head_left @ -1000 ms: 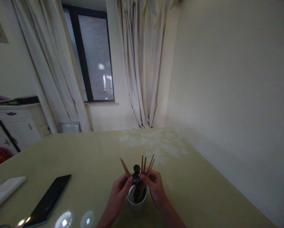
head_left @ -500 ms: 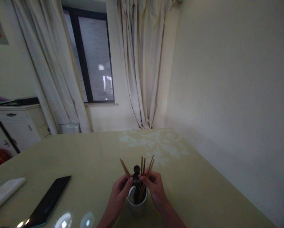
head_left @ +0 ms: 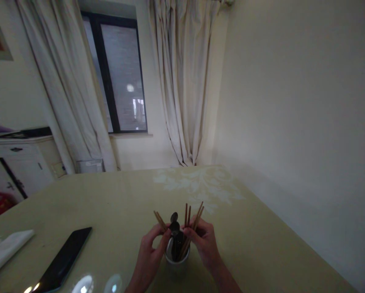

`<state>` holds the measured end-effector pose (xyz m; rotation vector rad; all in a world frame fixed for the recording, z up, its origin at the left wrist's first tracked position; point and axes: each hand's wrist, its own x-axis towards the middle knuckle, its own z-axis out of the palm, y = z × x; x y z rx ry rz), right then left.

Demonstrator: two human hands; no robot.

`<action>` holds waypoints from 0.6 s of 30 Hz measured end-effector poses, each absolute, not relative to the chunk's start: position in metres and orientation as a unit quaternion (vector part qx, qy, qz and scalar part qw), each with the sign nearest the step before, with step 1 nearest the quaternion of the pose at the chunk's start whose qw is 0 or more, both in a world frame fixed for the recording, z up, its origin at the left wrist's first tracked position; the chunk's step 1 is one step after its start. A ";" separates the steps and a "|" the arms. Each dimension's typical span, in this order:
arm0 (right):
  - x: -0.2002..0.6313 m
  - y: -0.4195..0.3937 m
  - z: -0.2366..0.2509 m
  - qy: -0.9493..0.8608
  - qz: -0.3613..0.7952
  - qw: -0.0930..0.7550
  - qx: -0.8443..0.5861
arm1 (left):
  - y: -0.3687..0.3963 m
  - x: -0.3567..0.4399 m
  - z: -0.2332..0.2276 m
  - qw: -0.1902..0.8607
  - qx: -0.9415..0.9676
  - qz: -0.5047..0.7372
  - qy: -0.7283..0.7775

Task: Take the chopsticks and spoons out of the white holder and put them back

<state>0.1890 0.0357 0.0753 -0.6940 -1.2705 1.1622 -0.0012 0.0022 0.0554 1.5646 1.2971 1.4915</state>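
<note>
A grey cylindrical holder [head_left: 176, 263] stands on the pale green table [head_left: 115, 203] near its front edge. Several brown wooden chopsticks [head_left: 191, 221] and a dark spoon [head_left: 174, 219] stick up out of it. My left hand [head_left: 150, 252] pinches a pair of chopsticks at the holder's left side. My right hand [head_left: 202, 242] grips the bunch of chopsticks on the right, fingers curled round them just above the rim.
A black phone [head_left: 64, 258] lies flat at the front left, with a white flat object [head_left: 7, 250] beyond it at the table's left edge. A white cabinet [head_left: 20, 162] stands at the far left. Curtains and a dark window lie behind; a bare wall runs along the right.
Both hands and the holder have stayed in place on the table. The chopsticks have been shifted slightly, the left pair now sitting lower. The view has tilted a little.
</note>
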 end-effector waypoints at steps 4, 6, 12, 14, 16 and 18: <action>0.202 0.036 0.074 -0.502 0.476 0.661 -0.291 | -0.001 0.000 0.060 0.233 0.590 0.586 0.505; 0.208 0.040 0.070 -0.427 0.503 0.698 -0.280 | -0.002 -0.002 0.061 0.214 0.578 0.599 0.512; 0.228 0.065 0.056 -0.172 0.598 0.757 -0.199 | -0.007 -0.014 0.067 0.168 0.505 0.663 0.527; 0.235 0.076 0.049 -0.143 0.607 0.759 -0.185 | -0.009 -0.015 0.079 0.158 0.450 0.716 0.510; 0.241 0.086 0.039 -0.132 0.603 0.764 -0.187 | -0.009 -0.016 0.099 0.161 0.379 0.794 0.448; 0.243 0.094 0.029 -0.122 0.592 0.771 -0.202 | -0.007 -0.019 0.122 0.174 0.321 0.862 0.351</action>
